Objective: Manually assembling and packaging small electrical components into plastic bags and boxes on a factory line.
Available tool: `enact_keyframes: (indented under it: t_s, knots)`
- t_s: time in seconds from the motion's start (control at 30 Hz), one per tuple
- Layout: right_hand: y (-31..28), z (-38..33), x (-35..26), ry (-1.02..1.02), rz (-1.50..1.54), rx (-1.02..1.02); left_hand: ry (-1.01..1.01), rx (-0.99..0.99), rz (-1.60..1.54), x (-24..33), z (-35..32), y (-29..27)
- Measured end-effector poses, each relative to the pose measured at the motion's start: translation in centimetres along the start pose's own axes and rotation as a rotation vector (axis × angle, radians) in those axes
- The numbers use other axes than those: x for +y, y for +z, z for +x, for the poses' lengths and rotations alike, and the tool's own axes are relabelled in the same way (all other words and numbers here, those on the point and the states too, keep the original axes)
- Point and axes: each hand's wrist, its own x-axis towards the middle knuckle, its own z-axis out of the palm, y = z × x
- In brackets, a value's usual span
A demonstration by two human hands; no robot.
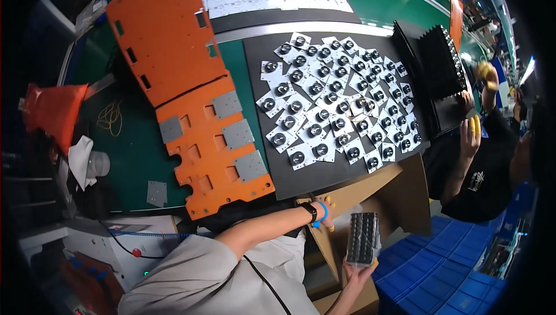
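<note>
My left hand [328, 215], with a black watch and a blue band at the wrist, is at the near left corner of an open cardboard box [408, 199]. Its fingers, some in yellow finger cots, are spread apart, partly hidden by the hand itself. Over the box, my right hand [360, 270] grips the lower end of a pack of black parts [363, 238] in clear plastic wrap. The parts stand in rows inside the wrap.
Many white square boards with round black parts cover a black mat [260, 170]. An orange fixture plate [220, 190] carries grey square plates [238, 134]. Blue crates [440, 257] stand right of the box. A co-worker's hand [470, 135] is beside a black rack [440, 63].
</note>
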Motion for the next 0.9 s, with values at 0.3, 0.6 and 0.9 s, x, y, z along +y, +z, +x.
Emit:
enact_keyframes:
  t_s: [0.3, 0.6, 0.9]
  knots:
    - [1.5, -13.6, 2.0, -0.390, -0.284, 0.262, 0.271, 0.238, -0.995, 6.3, -2.2, -3.4]
    - [-5.8, -8.6, -2.1, -0.296, -0.971, -0.110, 0.297, 0.210, -1.452, 6.8, -18.9, -3.9]
    - [7.4, -10.8, -0.6, -0.567, -1.403, -0.548, 0.772, 0.442, -1.997, 10.5, -27.0, 1.4]
